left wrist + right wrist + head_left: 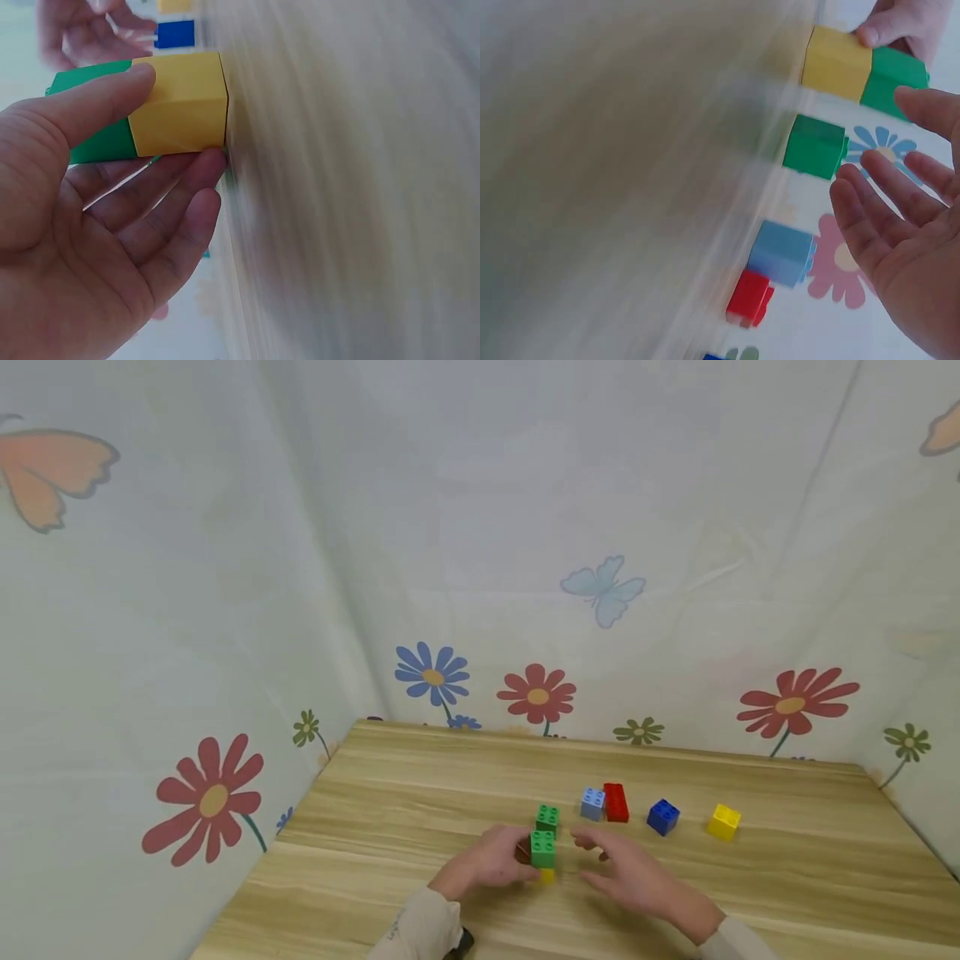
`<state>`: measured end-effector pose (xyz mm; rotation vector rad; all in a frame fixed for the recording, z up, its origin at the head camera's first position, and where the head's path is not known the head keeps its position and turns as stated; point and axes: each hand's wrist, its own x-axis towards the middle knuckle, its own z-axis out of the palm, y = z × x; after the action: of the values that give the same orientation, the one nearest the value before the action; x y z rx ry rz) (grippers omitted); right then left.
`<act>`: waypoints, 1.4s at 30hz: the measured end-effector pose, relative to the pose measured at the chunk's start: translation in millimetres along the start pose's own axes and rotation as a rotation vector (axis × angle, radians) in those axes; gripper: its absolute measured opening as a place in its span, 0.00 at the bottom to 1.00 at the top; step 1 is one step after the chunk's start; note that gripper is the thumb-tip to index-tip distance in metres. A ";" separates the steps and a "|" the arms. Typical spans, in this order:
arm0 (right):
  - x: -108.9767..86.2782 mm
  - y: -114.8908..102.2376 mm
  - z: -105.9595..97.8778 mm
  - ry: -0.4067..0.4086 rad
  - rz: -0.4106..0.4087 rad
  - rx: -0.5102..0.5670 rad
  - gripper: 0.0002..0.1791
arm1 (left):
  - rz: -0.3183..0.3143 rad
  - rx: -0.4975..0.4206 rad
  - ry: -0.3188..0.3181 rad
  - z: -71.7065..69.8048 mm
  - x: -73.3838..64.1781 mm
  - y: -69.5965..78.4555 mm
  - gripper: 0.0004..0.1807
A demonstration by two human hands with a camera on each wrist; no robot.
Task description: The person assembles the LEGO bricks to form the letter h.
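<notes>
My left hand (495, 858) grips a two-brick stack between thumb and fingers. On top of the stack is a light green toy building brick (543, 850) with studs, and below it a yellow brick (184, 105) whose base is at the wooden tabletop. In the left wrist view the thumb lies across the side of both bricks. To the right of the stack, my right hand (633, 872) hovers with its fingers apart, holding nothing. Just behind the stack stands a darker green brick (548, 818), seen apart from it in the right wrist view.
Farther back on the wooden table (420, 777) sit a light blue brick (592, 805) and a longer red brick (616, 802) side by side. A dark blue brick (663, 817) and another yellow brick (723, 822) stand to their right. A flowered curtain (480, 568) hangs behind the table.
</notes>
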<state>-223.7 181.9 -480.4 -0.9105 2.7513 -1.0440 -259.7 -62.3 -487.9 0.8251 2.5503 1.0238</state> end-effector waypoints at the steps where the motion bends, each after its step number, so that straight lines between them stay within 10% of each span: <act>1: -2.0 1.3 -1.8 0.006 -0.004 -0.017 0.27 | -0.010 -0.002 0.008 -1.7 -1.0 -2.4 0.14; 16: -16.8 21.3 -16.0 0.041 0.008 -0.040 0.24 | -0.056 -0.013 0.120 -32.8 -5.8 -30.9 0.13; 42: -27.1 32.8 -31.5 0.045 0.139 -0.026 0.24 | -0.266 0.002 0.376 -50.8 29.2 -54.7 0.18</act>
<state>-226.0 234.8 -480.6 -0.6944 2.8236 -1.0201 -327.7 -104.7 -491.1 0.2976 2.8657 1.1777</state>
